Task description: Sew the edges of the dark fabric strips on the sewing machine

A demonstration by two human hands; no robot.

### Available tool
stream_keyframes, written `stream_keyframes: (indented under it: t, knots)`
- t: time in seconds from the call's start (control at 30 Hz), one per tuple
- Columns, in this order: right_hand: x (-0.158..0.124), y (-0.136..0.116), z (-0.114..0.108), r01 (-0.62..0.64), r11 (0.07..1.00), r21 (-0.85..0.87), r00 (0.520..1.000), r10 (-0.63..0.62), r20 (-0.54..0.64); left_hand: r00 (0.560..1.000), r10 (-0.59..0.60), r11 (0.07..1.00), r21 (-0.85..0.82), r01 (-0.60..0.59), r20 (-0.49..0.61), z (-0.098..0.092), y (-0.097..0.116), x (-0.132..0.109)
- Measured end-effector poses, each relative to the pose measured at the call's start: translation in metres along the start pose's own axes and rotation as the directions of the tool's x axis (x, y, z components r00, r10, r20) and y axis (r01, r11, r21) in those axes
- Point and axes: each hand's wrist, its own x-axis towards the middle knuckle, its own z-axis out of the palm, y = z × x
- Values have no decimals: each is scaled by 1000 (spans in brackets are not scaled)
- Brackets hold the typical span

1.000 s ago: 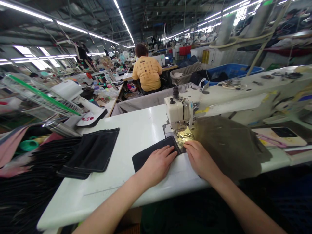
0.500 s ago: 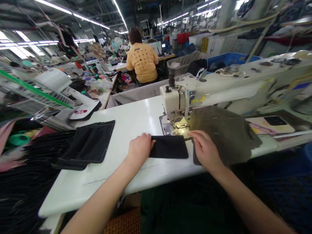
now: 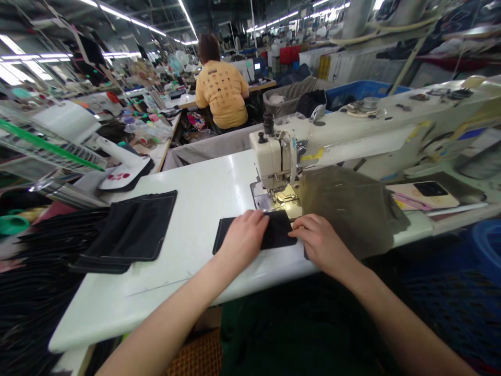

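Pressing: left hand [image 3: 243, 239] flat on a black denim panel [image 3: 280, 228], fingers together
Right hand [image 3: 323, 241]: fingertips slightly curled on the panel's edge
Panel: just in front of the cream sewing machine [image 3: 270, 159]
Left of machine: stitched black panels [image 3: 129, 231], stacked flat
Right of machine: limp olive cloth [image 3: 346, 209]

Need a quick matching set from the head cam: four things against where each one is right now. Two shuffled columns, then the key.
Things:
1. Left hand
2. Stack of stitched black panels
3. Olive-brown cloth
4. Co-worker in a yellow T-shirt

Places:
A. On the table, right of the sewing machine
B. Flat on the black fabric piece
C. Seated beyond the table, back to the camera
D. On the white table, left of the hands

Pairs: 1-B, 2-D, 3-A, 4-C
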Motion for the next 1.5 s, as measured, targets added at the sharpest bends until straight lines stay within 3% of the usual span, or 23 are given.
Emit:
stream_keyframes:
  t: [0.03,0.1,0.23,0.43,0.9,1.5]
  knots:
    - [0,0,0,12,1000,-4,1000,-12,3,993,110,993,-46,-112,-52,5,6,4]
    - [2,1,1,31,999,-7,999,-31,15,971,202,973,-87,-213,-127,15,14,11]
    - [13,7,10,37,999,-23,999,-36,21,977,152,980,-106,-168,-147,26,9,20]
    - [29,11,20,42,999,-19,999,-42,-10,971,137,963,-203,-176,-194,25,-9,27]
    - [29,13,22,12,999,-39,1000,-13,-18,974,87,954,-265,-142,-207,32,-12,32]
    - [29,13,23,0,997,-74,999,3,33,974,115,957,-242,-161,-196,32,-18,35]
